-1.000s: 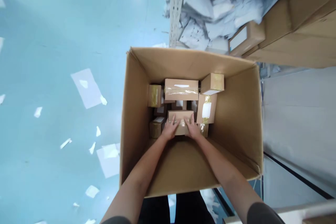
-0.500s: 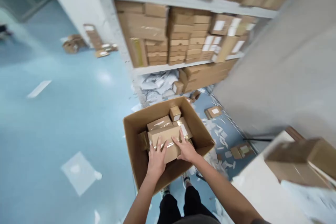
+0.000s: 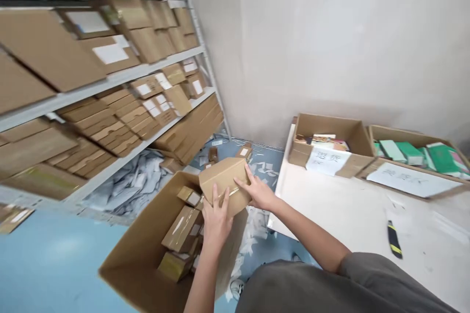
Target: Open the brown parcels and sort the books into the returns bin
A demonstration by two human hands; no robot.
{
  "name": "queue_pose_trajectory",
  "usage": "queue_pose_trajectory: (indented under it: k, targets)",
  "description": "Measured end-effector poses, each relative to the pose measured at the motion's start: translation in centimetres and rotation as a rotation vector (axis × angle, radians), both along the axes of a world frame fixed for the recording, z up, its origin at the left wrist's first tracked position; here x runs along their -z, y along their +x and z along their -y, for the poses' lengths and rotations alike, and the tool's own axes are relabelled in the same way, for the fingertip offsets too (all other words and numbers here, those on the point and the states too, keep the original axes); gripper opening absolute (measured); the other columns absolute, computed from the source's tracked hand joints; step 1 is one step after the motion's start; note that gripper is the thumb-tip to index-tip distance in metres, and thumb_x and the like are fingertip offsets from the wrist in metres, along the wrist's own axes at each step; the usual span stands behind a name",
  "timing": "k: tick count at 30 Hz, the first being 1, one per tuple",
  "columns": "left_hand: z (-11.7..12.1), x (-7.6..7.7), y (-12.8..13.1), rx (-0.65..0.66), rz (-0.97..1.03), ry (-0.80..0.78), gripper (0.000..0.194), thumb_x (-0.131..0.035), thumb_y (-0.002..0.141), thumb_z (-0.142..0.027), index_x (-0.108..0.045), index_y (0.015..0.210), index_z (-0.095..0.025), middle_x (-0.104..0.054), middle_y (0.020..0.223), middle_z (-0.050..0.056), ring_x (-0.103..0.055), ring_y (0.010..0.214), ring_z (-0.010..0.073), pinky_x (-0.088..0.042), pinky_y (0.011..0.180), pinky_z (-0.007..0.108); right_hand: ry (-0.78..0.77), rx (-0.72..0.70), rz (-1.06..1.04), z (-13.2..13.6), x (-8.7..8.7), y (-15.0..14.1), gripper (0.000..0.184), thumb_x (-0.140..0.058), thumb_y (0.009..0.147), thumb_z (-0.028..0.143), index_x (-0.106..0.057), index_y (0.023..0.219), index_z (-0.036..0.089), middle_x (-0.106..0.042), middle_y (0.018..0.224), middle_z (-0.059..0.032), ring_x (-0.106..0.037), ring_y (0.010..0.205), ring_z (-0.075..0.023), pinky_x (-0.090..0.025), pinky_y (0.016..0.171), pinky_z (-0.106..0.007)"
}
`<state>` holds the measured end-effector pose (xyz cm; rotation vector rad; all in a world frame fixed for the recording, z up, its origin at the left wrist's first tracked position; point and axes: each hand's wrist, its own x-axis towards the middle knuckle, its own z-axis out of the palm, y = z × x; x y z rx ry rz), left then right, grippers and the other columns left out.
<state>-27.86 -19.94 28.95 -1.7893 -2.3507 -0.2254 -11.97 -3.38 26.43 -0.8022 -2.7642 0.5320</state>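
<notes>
Between my two hands is a brown cardboard box point(image 3: 224, 176), tilted and raised over the right rim of a large open carton point(image 3: 135, 239). My left hand point(image 3: 217, 220) grips its near side with the fingers spread over the top. On the other side, my right hand point(image 3: 259, 190) clasps the box's right end. Inside the carton lie several smaller taped boxes, among them a long one point(image 3: 181, 229) and a small one with a white label point(image 3: 190, 196). The underside of the held box is hidden.
To the right stands a white table point(image 3: 338, 210) bearing a box cutter point(image 3: 394, 239), a carton of small packets point(image 3: 330, 156) and a carton of green boxes point(image 3: 414, 156). Shelves point(image 3: 125, 76) packed with cardboard boxes rise on the left. Paper scraps point(image 3: 253, 234) litter the blue floor.
The box has been lifted from inside the large carton to above its right rim, held in both hands. My view has swung right, bringing the table and its cartons fully into sight.
</notes>
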Motion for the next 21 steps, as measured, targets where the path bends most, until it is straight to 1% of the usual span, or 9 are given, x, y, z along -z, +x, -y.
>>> queue_pose_trajectory:
  k: [3, 5, 7, 10, 13, 15, 16, 18, 21]
  targets:
    - [-6.4, 0.2, 8.4, 0.183, 0.030, -0.018, 0.119, -0.084, 0.073, -0.026, -0.012, 0.167, -0.037, 0.007, 0.176, 0.008, -0.020, 0.151, 0.0577, -0.037, 0.112, 0.071, 0.007, 0.177, -0.013, -3.6, 0.7, 11.3, 0.127, -0.090, 0.072, 0.022, -0.008, 0.165, 0.046, 0.029, 0.170, 0.0006, -0.040, 0.144, -0.0423, -0.043, 0.113, -0.053]
    - [-10.4, 1.4, 14.2, 0.312, 0.054, -0.055, 0.117, -0.085, 0.074, -0.027, -0.014, 0.167, -0.036, 0.009, 0.176, 0.009, -0.016, 0.152, 0.0581, -0.034, 0.114, 0.072, -0.011, 0.309, 0.007, -5.0, 2.0, 18.9, 0.126, -0.089, 0.073, 0.023, -0.006, 0.165, 0.046, 0.031, 0.170, 0.0028, -0.040, 0.144, -0.0422, -0.044, 0.113, -0.054]
    - [-13.8, 3.7, 19.7, 0.448, 0.080, -0.094, 0.115, -0.085, 0.073, -0.025, -0.018, 0.166, -0.035, 0.011, 0.175, 0.009, -0.011, 0.153, 0.0579, -0.032, 0.115, 0.072, -0.037, 0.444, 0.035, -5.4, 3.9, 25.6, 0.128, -0.089, 0.072, 0.023, -0.004, 0.166, 0.046, 0.032, 0.169, 0.0042, -0.041, 0.143, -0.0424, -0.046, 0.111, -0.054]
    - [-17.5, 8.5, 26.3, 0.634, 0.111, -0.166, 0.114, -0.083, 0.071, -0.018, -0.020, 0.165, -0.035, 0.009, 0.175, 0.010, -0.006, 0.155, 0.0553, -0.033, 0.114, 0.072, -0.046, 0.624, 0.057, -4.1, 8.2, 33.0, 0.131, -0.089, 0.071, 0.020, -0.001, 0.165, 0.046, 0.033, 0.168, 0.0034, -0.041, 0.142, -0.0436, -0.048, 0.109, -0.057]
    - [-19.2, 14.0, 30.6, 0.773, 0.118, -0.259, 0.103, -0.078, 0.074, -0.011, -0.031, 0.163, -0.033, -0.009, 0.175, 0.013, -0.012, 0.156, 0.0511, -0.037, 0.114, 0.069, -0.020, 0.766, 0.069, -1.6, 13.3, 37.1, 0.131, -0.085, 0.073, 0.014, 0.002, 0.165, 0.045, 0.034, 0.167, -0.0003, -0.037, 0.146, -0.0451, -0.042, 0.114, -0.061]
    - [-19.0, 17.1, 32.0, 0.843, 0.110, -0.266, 0.090, -0.071, 0.080, -0.008, -0.038, 0.160, -0.035, -0.022, 0.173, 0.010, -0.013, 0.158, 0.0475, -0.035, 0.117, 0.068, -0.011, 0.795, 0.063, 0.0, 16.0, 38.8, 0.128, -0.082, 0.075, 0.011, 0.002, 0.166, 0.044, 0.033, 0.168, -0.0021, -0.031, 0.150, -0.0453, -0.038, 0.117, -0.061]
    - [-18.6, 18.3, 32.4, 0.854, 0.113, -0.256, 0.087, -0.069, 0.082, -0.009, -0.039, 0.159, -0.035, -0.026, 0.172, 0.010, -0.012, 0.158, 0.0463, -0.034, 0.117, 0.068, -0.011, 0.794, 0.050, 0.8, 16.9, 39.5, 0.125, -0.080, 0.076, 0.011, 0.001, 0.166, 0.043, 0.032, 0.168, -0.0029, -0.027, 0.153, -0.0449, -0.037, 0.118, -0.060]
    - [-17.1, 20.0, 32.7, 0.856, 0.136, -0.242, 0.084, -0.069, 0.085, -0.016, -0.037, 0.160, -0.034, -0.028, 0.171, 0.010, -0.012, 0.158, 0.0453, -0.033, 0.119, 0.068, -0.017, 0.772, 0.011, 1.9, 18.0, 40.6, 0.119, -0.077, 0.079, 0.013, -0.001, 0.167, 0.039, 0.028, 0.170, -0.0045, -0.020, 0.156, -0.0432, -0.035, 0.120, -0.059]
    - [-14.4, 21.0, 31.9, 0.813, 0.213, -0.220, 0.083, -0.072, 0.088, -0.030, -0.035, 0.162, -0.030, -0.025, 0.172, 0.012, -0.017, 0.158, 0.0429, -0.035, 0.120, 0.063, -0.042, 0.724, -0.018, 3.0, 18.2, 41.4, 0.110, -0.072, 0.082, 0.016, -0.006, 0.168, 0.035, 0.019, 0.173, -0.0051, -0.010, 0.159, -0.0412, -0.033, 0.121, -0.059]
